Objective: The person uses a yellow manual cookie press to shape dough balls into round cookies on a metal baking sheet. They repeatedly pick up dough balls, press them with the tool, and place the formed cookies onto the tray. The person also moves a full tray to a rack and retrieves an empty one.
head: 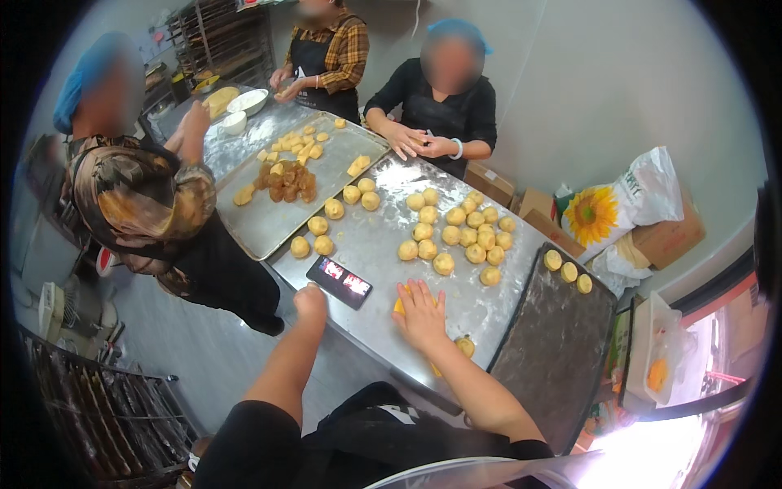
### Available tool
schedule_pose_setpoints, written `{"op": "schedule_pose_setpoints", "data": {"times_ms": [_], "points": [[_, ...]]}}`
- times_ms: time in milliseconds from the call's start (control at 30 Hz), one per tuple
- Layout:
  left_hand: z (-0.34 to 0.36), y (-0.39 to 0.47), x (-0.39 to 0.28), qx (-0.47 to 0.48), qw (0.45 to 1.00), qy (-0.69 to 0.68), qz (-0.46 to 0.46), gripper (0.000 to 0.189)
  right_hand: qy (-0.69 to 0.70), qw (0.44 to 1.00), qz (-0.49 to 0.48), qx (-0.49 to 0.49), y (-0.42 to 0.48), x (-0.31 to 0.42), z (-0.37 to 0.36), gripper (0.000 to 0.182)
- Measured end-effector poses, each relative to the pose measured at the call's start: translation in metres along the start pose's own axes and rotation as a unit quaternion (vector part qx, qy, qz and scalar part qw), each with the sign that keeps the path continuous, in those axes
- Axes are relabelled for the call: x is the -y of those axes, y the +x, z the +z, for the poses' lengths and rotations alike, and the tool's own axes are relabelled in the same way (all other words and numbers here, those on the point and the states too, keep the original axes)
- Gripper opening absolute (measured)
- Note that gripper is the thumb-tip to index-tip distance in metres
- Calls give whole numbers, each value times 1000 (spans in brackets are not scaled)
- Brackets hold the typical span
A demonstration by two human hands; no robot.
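My right hand (421,315) lies flat, fingers spread, over a yellow-orange object (399,305) on the steel table (379,333). Most of that object is hidden under the palm, and another orange bit (435,370) shows below my wrist. Beside my right forearm sits a single dough ball (465,346). Curled into a fist, my left hand (310,302) is at the table's near edge, next to a phone (339,282) with a lit screen. No object shows in that fist. Several round, filled-looking dough balls (443,263) stand in groups beyond my right hand.
A dark baking tray (550,348) at right bears three pressed cakes (569,272). The metal tray (263,235) at left holds dough pieces and brown filling balls (287,183). Co-workers (437,91) (327,55) (134,189) stand around the table. A bowl of flour (247,101) is far off.
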State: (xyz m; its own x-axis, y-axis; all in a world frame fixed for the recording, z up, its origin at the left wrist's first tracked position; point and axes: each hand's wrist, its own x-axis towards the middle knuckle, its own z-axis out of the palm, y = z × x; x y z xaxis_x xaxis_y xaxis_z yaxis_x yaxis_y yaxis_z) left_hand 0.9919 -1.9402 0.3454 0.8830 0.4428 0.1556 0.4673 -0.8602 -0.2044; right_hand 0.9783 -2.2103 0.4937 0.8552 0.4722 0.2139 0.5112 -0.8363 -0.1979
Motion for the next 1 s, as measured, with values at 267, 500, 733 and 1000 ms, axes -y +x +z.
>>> {"op": "schedule_pose_setpoints", "data": {"times_ms": [267,500,733,1000], "points": [[-2,-2,-1,-12,997,82,14,6,15,996,87,29,51,-1,-2,42],[13,1,0,16,995,86,53,6,19,977,119,174,59,-3,-14,40],[5,-7,12,13,991,83,105,6,-55,996,72,-15,47,-1,9,45],[-24,-4,-7,6,999,15,43,6,15,989,130,68,48,-12,0,43]]}}
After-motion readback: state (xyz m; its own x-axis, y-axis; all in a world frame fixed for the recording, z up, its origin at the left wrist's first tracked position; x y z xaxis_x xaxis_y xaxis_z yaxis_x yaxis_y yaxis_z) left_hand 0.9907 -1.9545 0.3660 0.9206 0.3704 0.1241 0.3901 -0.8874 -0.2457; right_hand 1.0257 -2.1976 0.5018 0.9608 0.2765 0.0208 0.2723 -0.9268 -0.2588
